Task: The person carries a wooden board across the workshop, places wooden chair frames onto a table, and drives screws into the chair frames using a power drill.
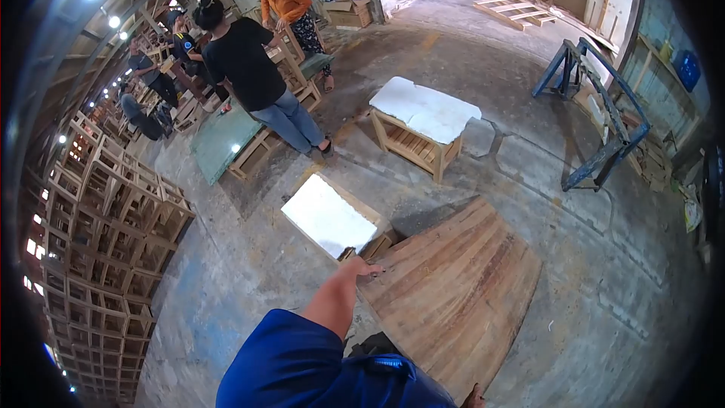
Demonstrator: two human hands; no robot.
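while left hand (358, 268) and right hand (475, 397) grip the panel (453, 283), a white-topped table (330, 215) stands near.

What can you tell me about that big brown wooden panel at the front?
The broad, flat, brown wooden panel looks made of strips joined side by side, with lighter and darker streaks. Its visible face looks bare, with angular corners. It sits slantwise in the lower middle of the view. The left hand grips one edge near a corner; the right hand, only partly visible, is at its lower edge. Whether anything supports it underneath is unclear.
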